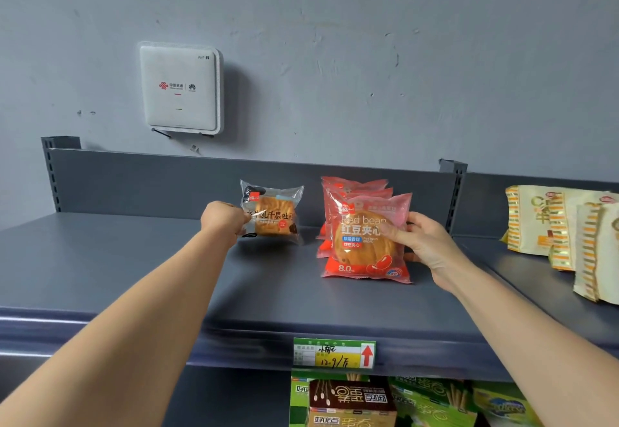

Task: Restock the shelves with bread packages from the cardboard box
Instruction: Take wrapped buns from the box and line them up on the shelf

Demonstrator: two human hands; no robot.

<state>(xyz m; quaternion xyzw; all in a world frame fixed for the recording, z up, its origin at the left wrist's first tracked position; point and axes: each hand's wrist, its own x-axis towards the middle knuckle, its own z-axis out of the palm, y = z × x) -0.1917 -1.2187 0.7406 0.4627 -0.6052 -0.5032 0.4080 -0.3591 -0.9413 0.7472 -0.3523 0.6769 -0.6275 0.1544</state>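
On the dark grey top shelf (261, 286) my left hand (224, 219) grips the left edge of a clear toast bread package (273, 214), which stands upright near the shelf's back panel. To its right stands a row of red bean bread packages. My right hand (425, 242) holds the right side of the front red bean package (363, 242), thumb on its face, with two more red packages upright behind it. The cardboard box is not in view.
Yellow-white striped snack bags (562, 232) stand on the neighbouring shelf at the right. A green price tag (334, 353) hangs on the shelf's front edge. Green and brown snack boxes (351, 400) fill the shelf below. A white router (181, 88) is mounted on the wall.
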